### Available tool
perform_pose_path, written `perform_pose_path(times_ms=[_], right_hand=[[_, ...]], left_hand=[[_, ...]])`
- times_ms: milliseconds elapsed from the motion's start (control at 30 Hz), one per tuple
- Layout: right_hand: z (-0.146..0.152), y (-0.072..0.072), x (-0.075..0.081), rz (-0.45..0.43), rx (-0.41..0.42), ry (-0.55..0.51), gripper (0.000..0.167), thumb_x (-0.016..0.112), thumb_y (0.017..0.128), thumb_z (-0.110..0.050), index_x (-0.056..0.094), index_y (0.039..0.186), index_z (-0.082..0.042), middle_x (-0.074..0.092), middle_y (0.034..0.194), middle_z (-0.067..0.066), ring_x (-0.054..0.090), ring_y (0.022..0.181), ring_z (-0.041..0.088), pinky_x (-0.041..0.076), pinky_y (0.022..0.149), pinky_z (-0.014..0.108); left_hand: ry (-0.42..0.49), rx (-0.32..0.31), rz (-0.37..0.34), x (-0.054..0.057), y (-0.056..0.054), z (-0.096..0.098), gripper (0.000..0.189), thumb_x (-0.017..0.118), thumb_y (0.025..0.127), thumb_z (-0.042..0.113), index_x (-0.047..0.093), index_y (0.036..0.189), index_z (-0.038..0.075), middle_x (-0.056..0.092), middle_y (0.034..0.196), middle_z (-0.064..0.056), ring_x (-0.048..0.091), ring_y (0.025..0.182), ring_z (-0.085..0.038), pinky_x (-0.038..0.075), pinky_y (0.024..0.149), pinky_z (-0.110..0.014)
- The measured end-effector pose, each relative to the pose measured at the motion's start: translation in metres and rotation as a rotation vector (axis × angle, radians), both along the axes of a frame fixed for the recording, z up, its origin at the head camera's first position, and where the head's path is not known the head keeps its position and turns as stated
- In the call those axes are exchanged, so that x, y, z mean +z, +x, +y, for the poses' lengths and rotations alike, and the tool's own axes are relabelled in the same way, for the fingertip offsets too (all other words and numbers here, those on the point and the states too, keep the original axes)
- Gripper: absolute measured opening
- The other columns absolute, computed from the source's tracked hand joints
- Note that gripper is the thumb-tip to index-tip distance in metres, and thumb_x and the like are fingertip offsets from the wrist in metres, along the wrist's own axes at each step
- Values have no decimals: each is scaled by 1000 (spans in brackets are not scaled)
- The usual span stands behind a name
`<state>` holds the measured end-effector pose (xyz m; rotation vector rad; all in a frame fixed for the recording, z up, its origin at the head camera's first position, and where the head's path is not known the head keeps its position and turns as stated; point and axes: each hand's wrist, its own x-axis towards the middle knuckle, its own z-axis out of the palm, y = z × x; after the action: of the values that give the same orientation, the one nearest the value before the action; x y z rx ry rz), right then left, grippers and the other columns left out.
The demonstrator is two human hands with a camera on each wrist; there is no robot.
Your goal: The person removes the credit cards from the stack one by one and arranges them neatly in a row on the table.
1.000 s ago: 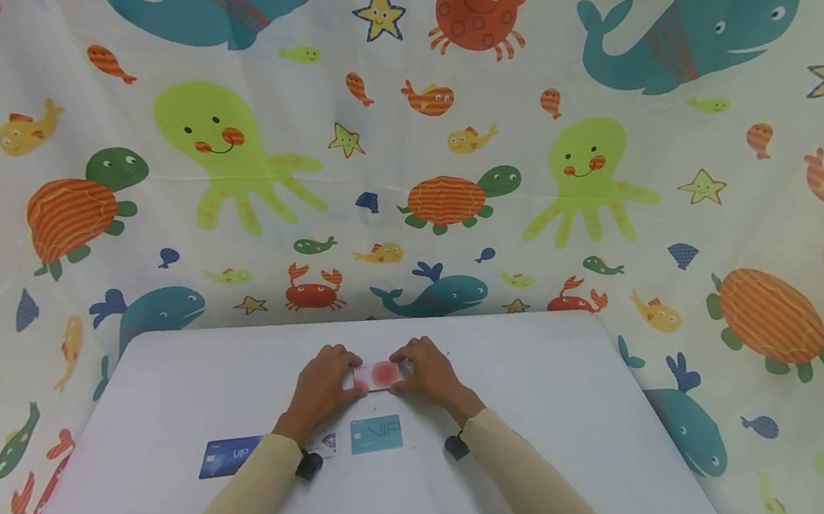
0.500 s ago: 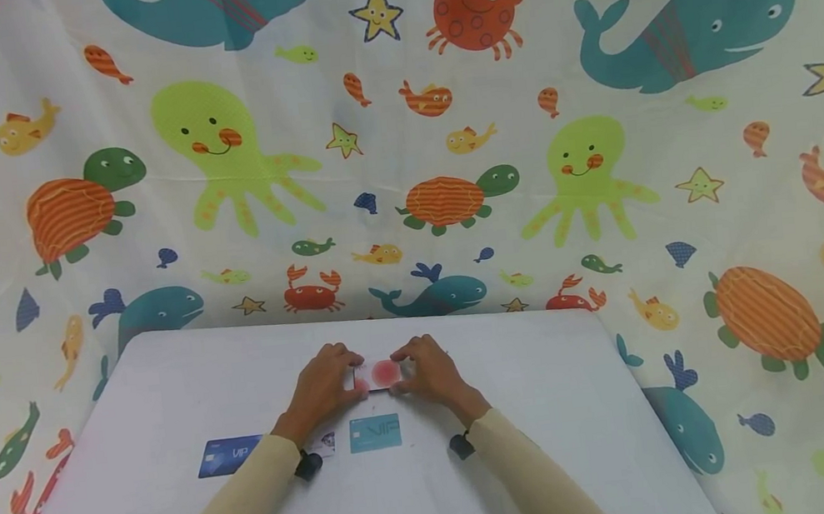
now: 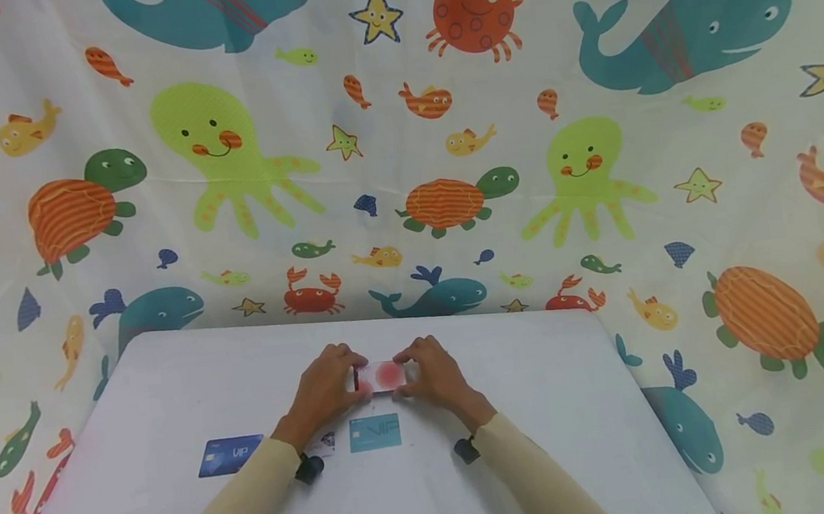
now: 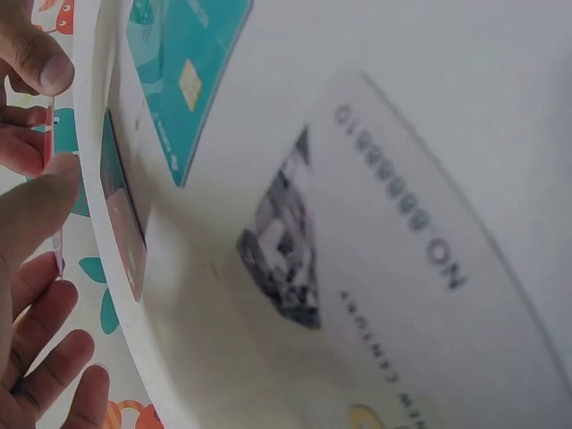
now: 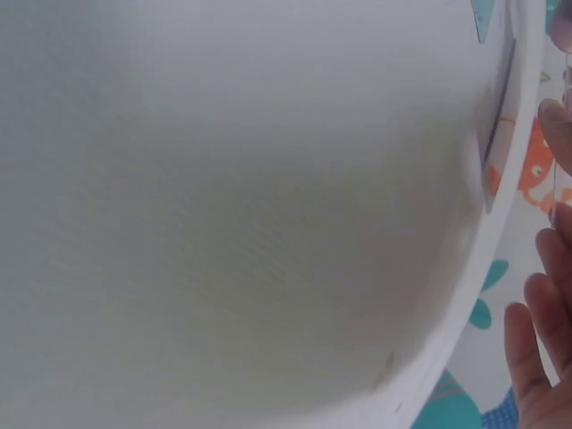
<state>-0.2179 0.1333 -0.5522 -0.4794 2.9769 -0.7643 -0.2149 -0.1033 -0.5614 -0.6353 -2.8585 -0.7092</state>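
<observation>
My left hand [image 3: 329,385] pinches the left end of a whitish card with pink-red round spots [image 3: 381,376], thumb on the near edge and fingers on the far edge. The right hand [image 3: 432,375] grips the opposite end the same way. Seen edge-on in the left wrist view, the thin card [image 4: 49,143] is raised above a dark-edged card [image 4: 123,210] lying on the table. Nearer me lies a teal VIP card [image 3: 375,433]. Left of it, a white card with a black-and-white picture [image 3: 329,444] is partly hidden by the left wrist.
A blue VIP card [image 3: 225,457] lies left of the left forearm, its right end overlapped by the sleeve. All of this is on a white-covered table [image 3: 550,418]. Behind the table's far edge hangs a curtain printed with sea animals [image 3: 377,210].
Both hands and the spotted card have shifted slightly to the right, and the right wrist has moved a little outward. The cards on the table have stayed where they were.
</observation>
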Motion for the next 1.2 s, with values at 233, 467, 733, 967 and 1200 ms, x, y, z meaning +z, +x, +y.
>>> perform_pose_path(times_ms=[233,467,733,967,1200], right_hand=[[4,3,2,-7,-2,-7,50,93,82,-38,77,127,-26,68,121,-3,58,116,14,56,111,36],[7,8,5,9,9,-16,49,93,83,-34,77,128,-25,67,120,-4,57,114,14,56,110,36],[12,12,8,39,35,-18,47,92,84,-33,76,128,-25,67,120,-4,56,113,12,57,108,34],[17,17,11,63,53,-32,49,93,83,-33,75,128,-24,68,120,-3,57,113,13,58,106,34],[22,23,12,63,52,-40,49,92,82,-33,76,127,-23,68,119,-4,57,113,13,60,103,34]], left_hand=[[4,-4,2,4,3,1,55,96,77,37,78,124,17,73,113,-3,64,107,-20,61,103,-43],[24,-15,16,9,7,1,55,97,76,37,79,124,16,74,112,-3,65,106,-19,62,101,-42],[27,-15,4,13,11,2,55,96,76,39,79,124,19,74,112,0,63,102,-16,63,99,-38],[22,-15,32,15,15,5,53,97,76,38,80,122,19,73,108,1,60,96,-13,64,93,-34],[45,-44,48,17,19,6,56,98,74,37,79,122,18,73,107,3,62,99,-12,65,92,-35]])
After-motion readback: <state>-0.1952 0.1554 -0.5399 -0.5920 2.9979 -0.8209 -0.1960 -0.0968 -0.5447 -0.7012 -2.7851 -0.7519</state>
